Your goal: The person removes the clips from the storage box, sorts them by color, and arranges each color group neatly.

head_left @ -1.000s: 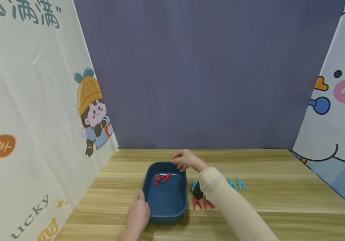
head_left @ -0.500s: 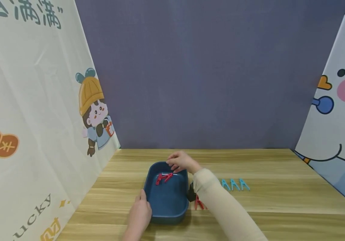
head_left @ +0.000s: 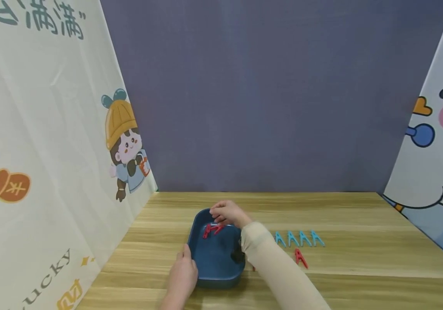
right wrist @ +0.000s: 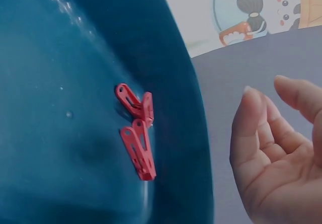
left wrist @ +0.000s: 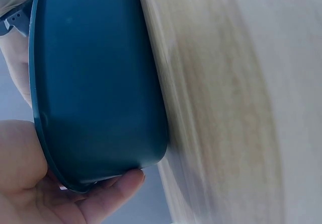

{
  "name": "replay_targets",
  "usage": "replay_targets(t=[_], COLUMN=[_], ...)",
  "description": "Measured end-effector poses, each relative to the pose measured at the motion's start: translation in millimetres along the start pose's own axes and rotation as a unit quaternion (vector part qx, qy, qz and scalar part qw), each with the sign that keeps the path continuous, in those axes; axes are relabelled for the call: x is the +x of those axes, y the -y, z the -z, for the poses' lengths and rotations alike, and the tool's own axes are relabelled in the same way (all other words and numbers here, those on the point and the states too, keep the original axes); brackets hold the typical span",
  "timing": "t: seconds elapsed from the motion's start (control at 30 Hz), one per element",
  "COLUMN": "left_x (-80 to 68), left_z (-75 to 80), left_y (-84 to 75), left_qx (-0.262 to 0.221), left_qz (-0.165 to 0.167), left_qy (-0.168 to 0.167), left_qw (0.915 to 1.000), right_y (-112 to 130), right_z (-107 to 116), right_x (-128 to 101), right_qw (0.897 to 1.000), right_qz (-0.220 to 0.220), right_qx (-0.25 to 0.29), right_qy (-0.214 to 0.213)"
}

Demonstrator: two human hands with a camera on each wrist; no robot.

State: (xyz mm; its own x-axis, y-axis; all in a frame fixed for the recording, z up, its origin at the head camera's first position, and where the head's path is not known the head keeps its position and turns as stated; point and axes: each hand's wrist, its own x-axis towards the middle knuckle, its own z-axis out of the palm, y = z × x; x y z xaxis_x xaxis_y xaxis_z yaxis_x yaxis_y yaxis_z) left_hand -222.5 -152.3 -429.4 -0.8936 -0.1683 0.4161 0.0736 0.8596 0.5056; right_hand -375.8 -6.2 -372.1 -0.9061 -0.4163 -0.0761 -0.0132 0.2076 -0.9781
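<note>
A dark blue basin (head_left: 217, 283) stands on the wooden table. My left hand (head_left: 183, 273) holds its left side; in the left wrist view, the hand's fingers (left wrist: 113, 199) curl against the outer wall below the rim. Two red clothespins (right wrist: 134, 103) (right wrist: 138, 151) lie on the basin's floor near its far end. My right hand (head_left: 228, 212) hovers over the basin's far right corner. In the right wrist view its fingers (right wrist: 249, 128) are loosely bent, the thumb stands apart, and nothing is between them.
Right of the basin, several light blue clothespins (head_left: 291, 238) lie in a row. Nearer the front is a red clothespin (head_left: 301, 258); a second red piece (head_left: 254, 268) is mostly hidden by the right sleeve. A grey backdrop (head_left: 260, 99) rises behind the table.
My right hand has moved a little left over the basin's far end. The sleeve now uncovers one red clothespin on the table. My left hand keeps its hold, and the head view has shifted slightly.
</note>
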Motion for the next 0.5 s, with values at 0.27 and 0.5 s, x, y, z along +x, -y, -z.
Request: replay_targets(t=[0.27,0.5], left_x=[-1.3,-0.7], left_z=[-0.2,-0.2], left_y=[-1.0,-1.6], left_qx=[-0.003,-0.003], left_qz=[0.003,0.004], left_qy=[-0.007,-0.005], left_qw=[1.0,1.0], right_y=[-11,-20], right_z=[-9,-14], right_x=[6,9], right_qw=[0.999,0.999], right_qz=[-0.019,-0.033], right_qx=[0.028,0.027], right_qy=[-0.018,-0.031])
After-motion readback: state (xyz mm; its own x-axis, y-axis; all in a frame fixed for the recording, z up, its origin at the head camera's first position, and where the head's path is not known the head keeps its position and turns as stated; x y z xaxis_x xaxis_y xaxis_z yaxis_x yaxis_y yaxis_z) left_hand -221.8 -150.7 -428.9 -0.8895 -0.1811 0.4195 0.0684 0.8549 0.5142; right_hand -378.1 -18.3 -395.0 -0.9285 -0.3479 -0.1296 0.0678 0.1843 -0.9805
